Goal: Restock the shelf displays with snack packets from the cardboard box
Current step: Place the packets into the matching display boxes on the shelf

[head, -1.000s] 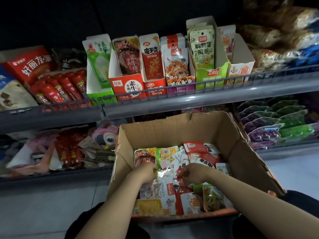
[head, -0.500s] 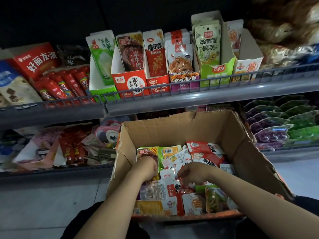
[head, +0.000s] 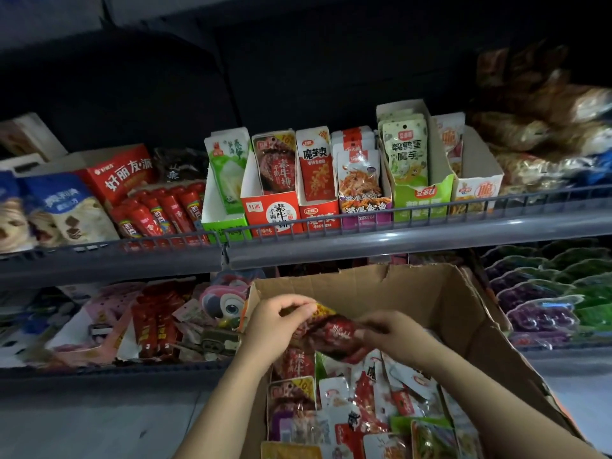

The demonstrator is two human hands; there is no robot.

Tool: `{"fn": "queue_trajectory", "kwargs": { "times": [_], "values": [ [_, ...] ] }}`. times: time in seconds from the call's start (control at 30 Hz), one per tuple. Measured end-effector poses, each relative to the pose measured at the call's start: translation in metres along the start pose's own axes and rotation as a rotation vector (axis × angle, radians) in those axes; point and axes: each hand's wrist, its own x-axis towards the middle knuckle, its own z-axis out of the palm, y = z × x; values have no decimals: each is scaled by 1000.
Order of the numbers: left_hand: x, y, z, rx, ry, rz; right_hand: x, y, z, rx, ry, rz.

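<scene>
Left hand (head: 275, 321) pinches the dark-red foil snack packet (head: 334, 332) at its left end, right hand (head: 387, 329) grips its right end; it lies crosswise above the brown cardboard box (head: 463, 313), matching red-and-white display carton (head: 270, 210) straight ahead, far.

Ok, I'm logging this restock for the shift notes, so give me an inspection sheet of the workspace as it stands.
Surface: grey wire-fronted upper shelf carries upright display cartons.
Job's things: open brown cardboard box holds mixed snack packets; dark red snack packet is lifted above them; red-and-white display carton shows a matching packet.
Clutter: lower shelf left, jumbled red packets and a pink toy.
Grippers: left hand and right hand both pinch the dark red packet.
Cables: nothing seen.
Surroundings: dim; purple and green bags at lower right.
</scene>
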Motion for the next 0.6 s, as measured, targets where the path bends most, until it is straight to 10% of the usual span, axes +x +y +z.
{"fn": "queue_trajectory", "kwargs": {
  "times": [0.6],
  "values": [
    [44,86,-6,-453,82,-112,-11,-19,-79,862,272,-6]
  ]
}}
